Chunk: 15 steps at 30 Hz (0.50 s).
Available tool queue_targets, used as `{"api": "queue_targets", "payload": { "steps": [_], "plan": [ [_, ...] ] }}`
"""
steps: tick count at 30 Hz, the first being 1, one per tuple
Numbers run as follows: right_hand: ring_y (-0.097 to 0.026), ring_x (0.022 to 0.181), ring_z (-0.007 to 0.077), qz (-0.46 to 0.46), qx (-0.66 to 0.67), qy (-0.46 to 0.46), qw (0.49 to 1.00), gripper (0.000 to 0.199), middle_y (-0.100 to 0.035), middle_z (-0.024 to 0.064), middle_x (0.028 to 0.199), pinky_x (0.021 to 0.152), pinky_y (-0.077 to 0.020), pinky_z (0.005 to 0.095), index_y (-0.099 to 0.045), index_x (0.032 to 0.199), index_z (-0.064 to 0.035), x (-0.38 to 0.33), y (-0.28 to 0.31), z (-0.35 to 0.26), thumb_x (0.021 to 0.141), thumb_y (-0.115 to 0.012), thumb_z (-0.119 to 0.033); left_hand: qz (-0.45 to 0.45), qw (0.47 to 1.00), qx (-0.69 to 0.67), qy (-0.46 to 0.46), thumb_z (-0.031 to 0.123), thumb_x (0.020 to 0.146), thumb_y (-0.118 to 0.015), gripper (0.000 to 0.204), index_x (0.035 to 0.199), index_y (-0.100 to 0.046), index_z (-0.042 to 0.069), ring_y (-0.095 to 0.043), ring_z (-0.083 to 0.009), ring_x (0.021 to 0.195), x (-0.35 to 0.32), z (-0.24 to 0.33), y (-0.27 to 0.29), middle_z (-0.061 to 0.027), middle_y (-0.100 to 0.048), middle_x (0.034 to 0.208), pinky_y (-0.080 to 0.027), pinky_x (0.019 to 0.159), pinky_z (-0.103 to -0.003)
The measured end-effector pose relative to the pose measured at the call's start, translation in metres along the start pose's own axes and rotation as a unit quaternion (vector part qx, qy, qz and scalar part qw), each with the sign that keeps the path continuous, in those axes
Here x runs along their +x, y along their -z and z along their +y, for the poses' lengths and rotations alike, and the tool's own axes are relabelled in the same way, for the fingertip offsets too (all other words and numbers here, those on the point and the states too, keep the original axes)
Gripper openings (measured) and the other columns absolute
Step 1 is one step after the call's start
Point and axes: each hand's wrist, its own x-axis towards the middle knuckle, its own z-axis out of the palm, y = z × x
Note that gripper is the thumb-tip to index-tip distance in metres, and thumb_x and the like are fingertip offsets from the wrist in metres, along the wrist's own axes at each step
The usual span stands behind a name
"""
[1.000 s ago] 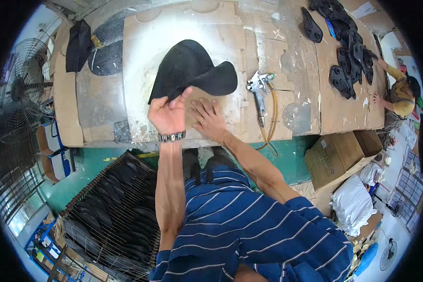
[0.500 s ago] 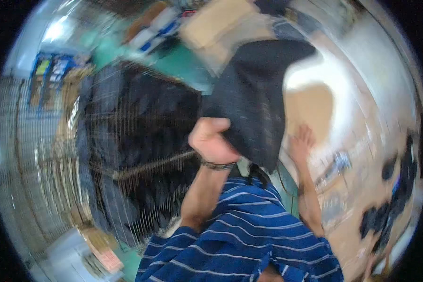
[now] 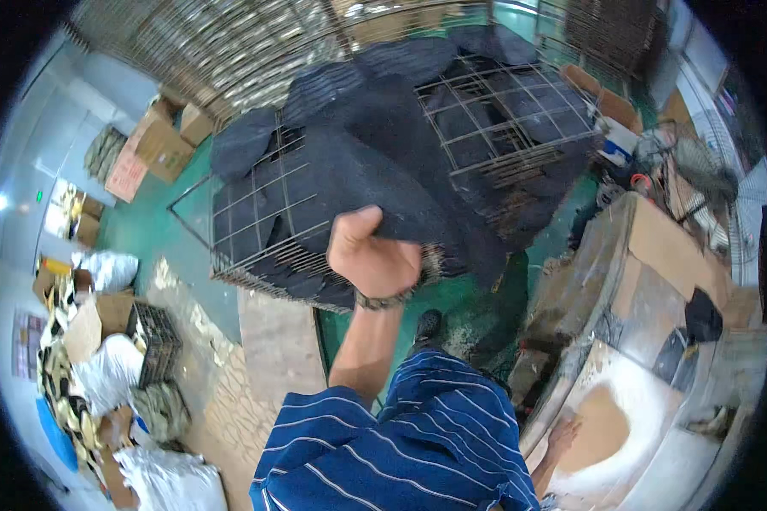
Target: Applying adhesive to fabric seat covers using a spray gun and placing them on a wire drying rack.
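Observation:
My left hand (image 3: 371, 255) is raised in a fist and grips the edge of a large dark felt-like piece (image 3: 383, 170). The piece hangs over a wire mesh rack (image 3: 247, 238) stacked with several similar dark pieces. My right hand (image 3: 562, 434) is low at the right. It rests flat on the edge of the white-dusted worktable (image 3: 656, 426) with its fingers apart and holds nothing. A watch band shows at my left wrist.
A second wire rack section (image 3: 503, 128) holds more dark pieces. Cardboard boxes (image 3: 166, 140) stand on the green floor at the left. White sacks and a black crate (image 3: 153, 341) sit at lower left. A fan (image 3: 699, 170) stands at the right.
I have turned left from the worktable toward the wire rack. My left hand has carried the dark piece off the table and over the rack. My right hand stayed on the table.

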Motion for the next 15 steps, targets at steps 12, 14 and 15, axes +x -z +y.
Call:
{"api": "queue_targets", "payload": {
  "steps": [12, 14, 15],
  "plan": [
    [-0.036, 0.147, 0.0476, -0.116, 0.080, 0.289, 0.947, 0.076, -0.035, 0.0338, 0.158, 0.122, -0.0317, 0.0475, -0.041, 0.154, 0.0016, -0.002, -0.016, -0.229, 0.094, -0.070, -0.034, 0.032, 0.896, 0.238, -0.373, 0.011, 0.075, -0.054, 0.056, 0.129, -0.051, -0.005, -0.063, -0.0443, 0.110, 0.273, 0.280, 0.149, -0.0209, -0.061, 0.122, -0.053, 0.092, -0.070],
    [-0.040, 0.143, 0.0479, -0.109, 0.075, 0.323, 0.937, 0.076, -0.039, 0.0348, 0.156, 0.119, -0.0360, 0.0485, -0.042, 0.153, 0.0010, 0.005, -0.027, -0.250, 0.092, -0.073, -0.034, 0.036, 0.875, 0.243, -0.417, 0.011, 0.077, -0.054, 0.047, 0.121, -0.054, -0.006, -0.063, -0.0407, 0.110, 0.272, 0.307, 0.164, -0.0188, -0.061, 0.118, -0.054, 0.091, -0.064],
    [-0.042, 0.142, 0.0483, -0.094, 0.060, 0.343, 0.933, 0.075, -0.040, 0.0349, 0.154, 0.117, -0.0375, 0.0487, -0.043, 0.152, 0.0009, 0.014, -0.035, -0.249, 0.092, -0.073, -0.034, 0.053, 0.866, 0.240, -0.436, 0.010, 0.079, -0.053, 0.038, 0.114, -0.056, -0.006, -0.063, -0.0371, 0.108, 0.260, 0.307, 0.171, -0.0166, -0.061, 0.113, -0.055, 0.089, -0.059]
  ]
}}
